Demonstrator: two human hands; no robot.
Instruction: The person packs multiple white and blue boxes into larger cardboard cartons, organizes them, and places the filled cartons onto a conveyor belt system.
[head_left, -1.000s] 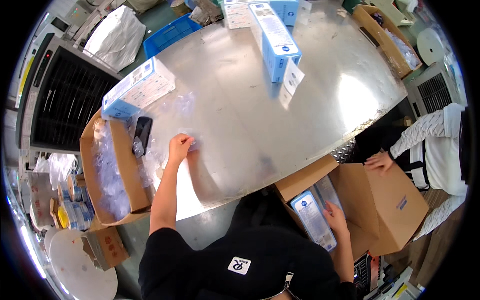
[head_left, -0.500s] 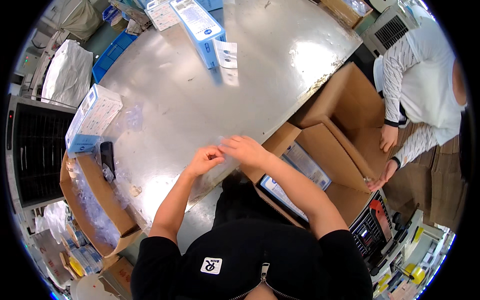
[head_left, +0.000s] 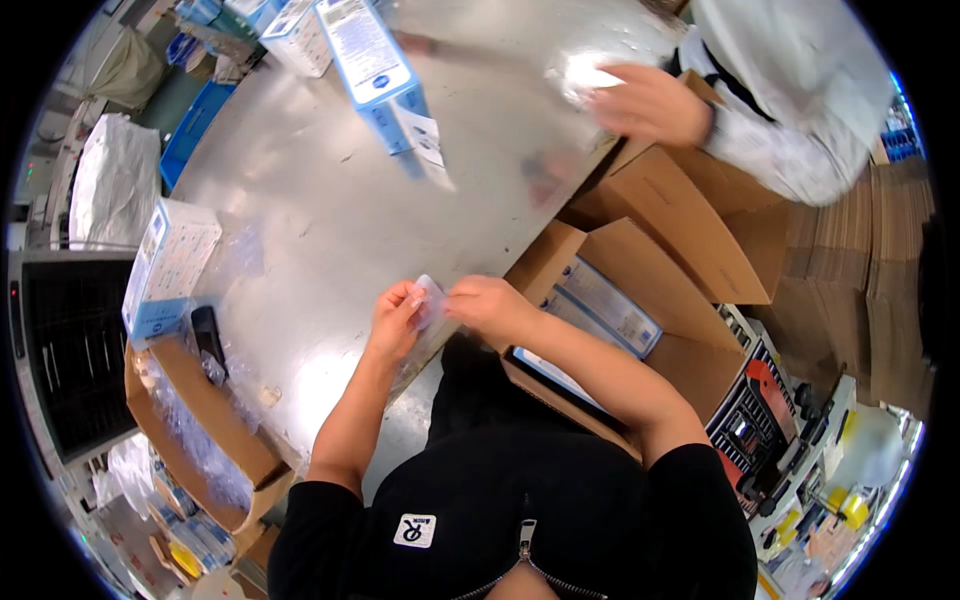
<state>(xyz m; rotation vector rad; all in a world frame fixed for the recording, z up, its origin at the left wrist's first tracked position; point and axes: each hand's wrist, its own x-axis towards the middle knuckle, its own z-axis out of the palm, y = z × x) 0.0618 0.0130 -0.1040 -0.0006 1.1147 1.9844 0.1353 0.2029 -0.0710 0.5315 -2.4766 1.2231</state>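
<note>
I see my left hand (head_left: 395,322) and right hand (head_left: 487,302) pinching a clear plastic bag (head_left: 430,300) mid-frame over the steel table (head_left: 300,200); cardboard boxes (head_left: 660,240) crowd the right.

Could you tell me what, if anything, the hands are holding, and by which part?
Both the left hand and right hand pinch a small clear bag by its opposite edges.

You see a steel bench (head_left: 330,230) carrying blue-and-white cartons (head_left: 372,60), another carton (head_left: 168,265) at its left edge, and open cardboard boxes (head_left: 640,300) standing to your right.
</note>
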